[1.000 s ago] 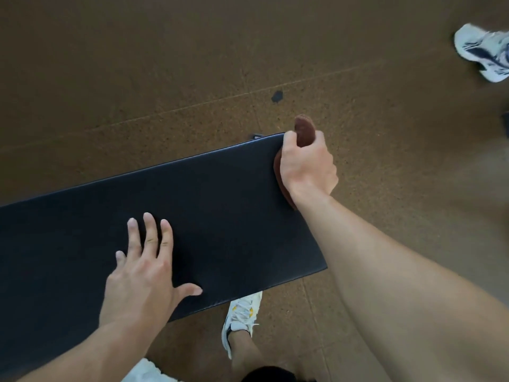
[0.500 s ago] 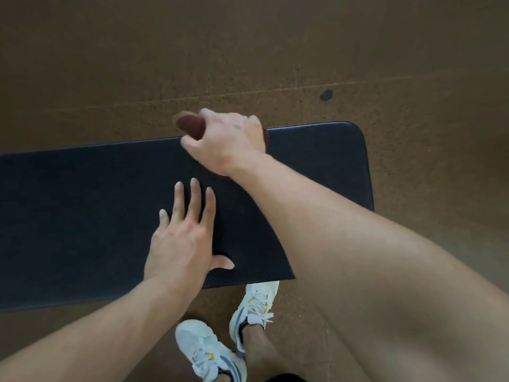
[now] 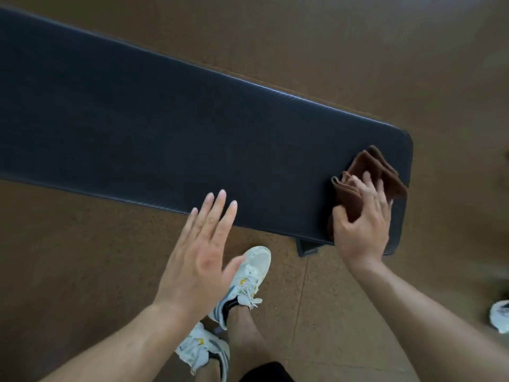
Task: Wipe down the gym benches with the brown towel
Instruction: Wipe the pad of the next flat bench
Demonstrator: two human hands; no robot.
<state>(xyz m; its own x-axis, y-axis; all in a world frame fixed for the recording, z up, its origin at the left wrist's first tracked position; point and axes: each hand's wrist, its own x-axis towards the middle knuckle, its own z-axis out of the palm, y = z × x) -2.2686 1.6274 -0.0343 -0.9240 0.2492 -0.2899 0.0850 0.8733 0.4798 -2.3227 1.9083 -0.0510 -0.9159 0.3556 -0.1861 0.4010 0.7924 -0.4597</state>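
I see the brown towel bunched at 3 o'clock on the worktop, near its end. My right hand grips it w/ thumb; left hand hovers, fingers straight. I should flatten the cloth and press evenly.

One head-worn camera looks steeply down from close above at the bench and floor.

dark padded bench on brown floor, crumpled brown towel at its right end
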